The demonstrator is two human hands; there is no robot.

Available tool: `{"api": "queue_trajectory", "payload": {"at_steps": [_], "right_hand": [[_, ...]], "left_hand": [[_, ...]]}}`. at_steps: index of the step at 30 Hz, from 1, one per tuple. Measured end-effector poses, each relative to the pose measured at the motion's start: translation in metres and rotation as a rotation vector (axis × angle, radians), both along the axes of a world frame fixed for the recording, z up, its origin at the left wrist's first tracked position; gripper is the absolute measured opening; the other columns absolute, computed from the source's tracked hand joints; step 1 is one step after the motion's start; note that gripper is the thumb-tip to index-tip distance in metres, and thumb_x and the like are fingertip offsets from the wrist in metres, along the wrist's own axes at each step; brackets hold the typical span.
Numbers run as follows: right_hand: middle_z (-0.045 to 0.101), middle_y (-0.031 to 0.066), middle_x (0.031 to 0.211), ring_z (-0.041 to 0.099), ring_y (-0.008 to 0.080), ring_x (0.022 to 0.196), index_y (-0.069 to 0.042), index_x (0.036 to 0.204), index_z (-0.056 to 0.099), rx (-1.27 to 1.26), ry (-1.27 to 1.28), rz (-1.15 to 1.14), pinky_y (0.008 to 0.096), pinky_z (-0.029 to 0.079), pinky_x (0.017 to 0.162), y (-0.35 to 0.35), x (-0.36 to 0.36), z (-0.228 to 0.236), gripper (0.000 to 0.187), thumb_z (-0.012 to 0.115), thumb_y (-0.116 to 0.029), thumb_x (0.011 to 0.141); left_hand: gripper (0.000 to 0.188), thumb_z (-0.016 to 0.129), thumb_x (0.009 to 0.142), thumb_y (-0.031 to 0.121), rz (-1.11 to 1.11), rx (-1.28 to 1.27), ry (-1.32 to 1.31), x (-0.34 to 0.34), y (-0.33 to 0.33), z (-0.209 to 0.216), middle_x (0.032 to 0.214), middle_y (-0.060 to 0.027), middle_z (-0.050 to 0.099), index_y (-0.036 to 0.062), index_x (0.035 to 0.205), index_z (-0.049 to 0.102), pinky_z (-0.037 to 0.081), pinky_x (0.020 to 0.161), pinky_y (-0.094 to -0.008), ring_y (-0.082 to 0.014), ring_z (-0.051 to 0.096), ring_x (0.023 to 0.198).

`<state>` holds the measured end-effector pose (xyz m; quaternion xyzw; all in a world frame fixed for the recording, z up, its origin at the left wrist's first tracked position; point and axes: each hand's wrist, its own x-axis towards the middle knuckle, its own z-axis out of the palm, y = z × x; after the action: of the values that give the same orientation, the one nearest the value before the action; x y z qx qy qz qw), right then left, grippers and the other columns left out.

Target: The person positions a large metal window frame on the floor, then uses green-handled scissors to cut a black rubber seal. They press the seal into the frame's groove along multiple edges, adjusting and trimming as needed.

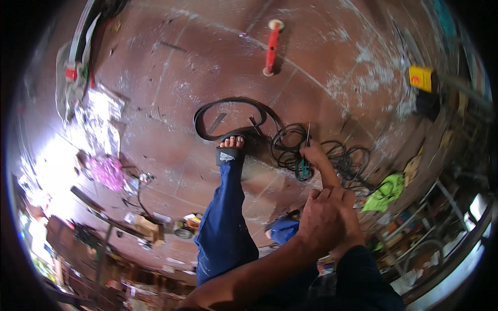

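My left hand (322,217) is wrapped round my right forearm (350,233), knuckles up. Farther out, my right hand (313,153) is closed on a teal-handled tool (303,169) with a thin pointed blade sticking out on the far side; its exact kind is hard to make out. Just beneath that hand, loops of thin black cord (288,139) lie on the floor. A flat black strap (228,99) curves in a wide loop to the left, and my sandalled foot (231,147) rests at its near edge. Inside that loop lies a short dark strip (218,122).
On the reddish tiled floor (171,98) stands or lies a red bar with pale round ends (272,47). Bright green cloth (385,193) and a yellow box (420,79) are at the right. Pink plastic (106,172) and a metal frame (101,215) sit at the left.
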<state>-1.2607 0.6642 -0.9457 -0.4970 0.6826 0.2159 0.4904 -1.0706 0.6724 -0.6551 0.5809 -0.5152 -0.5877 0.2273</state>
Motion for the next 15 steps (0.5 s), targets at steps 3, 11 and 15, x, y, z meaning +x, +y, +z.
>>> {"api": "queue_trajectory", "payload": {"at_steps": [3, 11, 15], "right_hand": [[0.069, 0.0101, 0.083, 0.064, 0.0186, 0.076, 0.001, 0.098, 0.068, 0.152, -0.068, 0.035, 0.0364, 0.052, 0.068, 0.005, -0.006, 0.021, 0.025, 0.073, -0.016, 0.08], [0.069, 0.0149, 0.097, 0.066, 0.0257, 0.091, 0.0, 0.112, 0.065, -0.034, 0.007, 0.231, 0.0391, 0.053, 0.082, -0.003, 0.032, 0.159, 0.036, 0.07, -0.03, 0.093], [0.069, 0.016, 0.103, 0.065, 0.0288, 0.097, 0.0, 0.112, 0.067, -0.097, 0.01, 0.424, 0.0405, 0.052, 0.086, -0.08, 0.078, 0.187, 0.034, 0.071, -0.029, 0.094]], "left_hand": [[0.032, 0.069, 0.088, 0.029, 0.046, 0.081, -0.084, 0.032, -0.011, -0.003, 0.103, -0.016, 0.065, 0.0044, 0.108, 0.066, 0.048, 0.088, -0.0455, -0.0318, 0.064, 0.101], [0.027, 0.068, 0.088, 0.028, 0.53, 0.064, 0.033, 0.07, -0.077, -0.007, 0.095, -0.0142, 0.066, 0.0045, 0.1, 0.064, 0.051, 0.086, -0.0476, -0.0329, 0.068, 0.095], [0.025, 0.07, 0.087, 0.027, 0.619, 0.129, -0.031, 0.108, -0.091, -0.018, 0.094, -0.0147, 0.066, 0.0056, 0.099, 0.064, 0.051, 0.082, -0.0485, -0.034, 0.068, 0.094]]}}
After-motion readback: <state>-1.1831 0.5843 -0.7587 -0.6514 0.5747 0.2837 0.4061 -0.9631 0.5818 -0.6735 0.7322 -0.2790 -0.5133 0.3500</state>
